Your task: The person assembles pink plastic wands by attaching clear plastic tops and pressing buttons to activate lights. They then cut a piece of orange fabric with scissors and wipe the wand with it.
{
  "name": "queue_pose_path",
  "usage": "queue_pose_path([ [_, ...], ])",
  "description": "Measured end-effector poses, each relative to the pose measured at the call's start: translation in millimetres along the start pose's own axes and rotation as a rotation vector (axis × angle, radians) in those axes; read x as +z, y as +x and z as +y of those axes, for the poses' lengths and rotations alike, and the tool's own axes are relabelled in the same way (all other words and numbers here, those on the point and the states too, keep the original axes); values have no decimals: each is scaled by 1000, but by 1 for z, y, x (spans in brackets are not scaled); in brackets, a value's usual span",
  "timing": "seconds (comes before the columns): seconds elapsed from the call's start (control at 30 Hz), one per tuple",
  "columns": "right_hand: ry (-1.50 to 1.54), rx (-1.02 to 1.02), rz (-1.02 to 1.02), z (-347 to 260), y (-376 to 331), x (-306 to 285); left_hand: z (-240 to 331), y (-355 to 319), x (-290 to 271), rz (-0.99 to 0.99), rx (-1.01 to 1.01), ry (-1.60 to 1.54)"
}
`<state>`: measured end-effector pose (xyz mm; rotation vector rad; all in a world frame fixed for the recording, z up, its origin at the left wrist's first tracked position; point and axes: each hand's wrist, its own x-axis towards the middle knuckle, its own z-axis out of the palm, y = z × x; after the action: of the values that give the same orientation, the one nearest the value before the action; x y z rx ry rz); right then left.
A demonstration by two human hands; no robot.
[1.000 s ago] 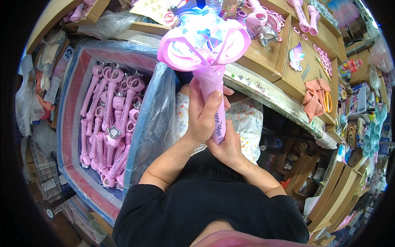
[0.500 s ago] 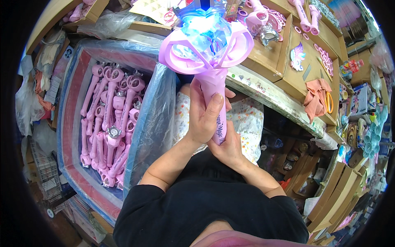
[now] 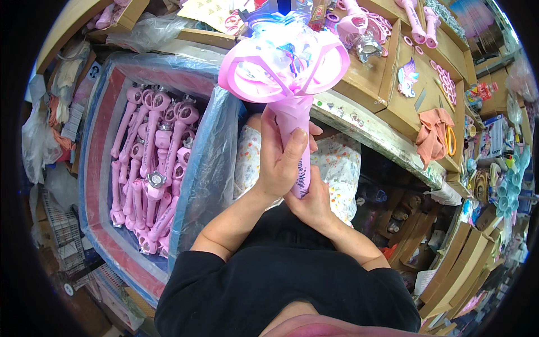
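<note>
A pink toy wand (image 3: 292,115) stands upright in front of me, its clear round head glowing bright white and blue inside pink loops. My left hand (image 3: 281,157) wraps the upper handle, thumb lying along the front. Lower down, my right hand (image 3: 312,196) closes round the base of the handle; its fingertips are partly hidden. To my left, a large lined box (image 3: 92,185) holds many similar pink wands (image 3: 147,135), unlit and lying lengthwise.
A worktable with cardboard trays (image 3: 359,81) runs along the far side, bearing pink rings (image 3: 446,87), a winged ornament (image 3: 408,77) and more wand parts. An orange cloth (image 3: 433,135) and orange-handled scissors (image 3: 451,140) lie at its right. Flattened cardboard (image 3: 457,269) stands at the right.
The glow in the wand's head has turned from blue to a brighter white-violet. The wand has shifted very slightly right; both hands keep their hold.
</note>
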<state>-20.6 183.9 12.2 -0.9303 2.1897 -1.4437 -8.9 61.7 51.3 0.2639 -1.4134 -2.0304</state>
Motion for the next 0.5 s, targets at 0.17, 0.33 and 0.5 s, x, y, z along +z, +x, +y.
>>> queue_pose_path([
  [0.17, -3, -7, 4, 1, 0, 1, -1, -1, -1, 1, 0, 8],
  [0.33, -5, -3, 5, 0, -1, 0, 0, -1, 0, 1, -6, 8],
  [0.5, 13, -3, 5, 1, -1, 0, 1, -2, 0, 4, -8, 7],
])
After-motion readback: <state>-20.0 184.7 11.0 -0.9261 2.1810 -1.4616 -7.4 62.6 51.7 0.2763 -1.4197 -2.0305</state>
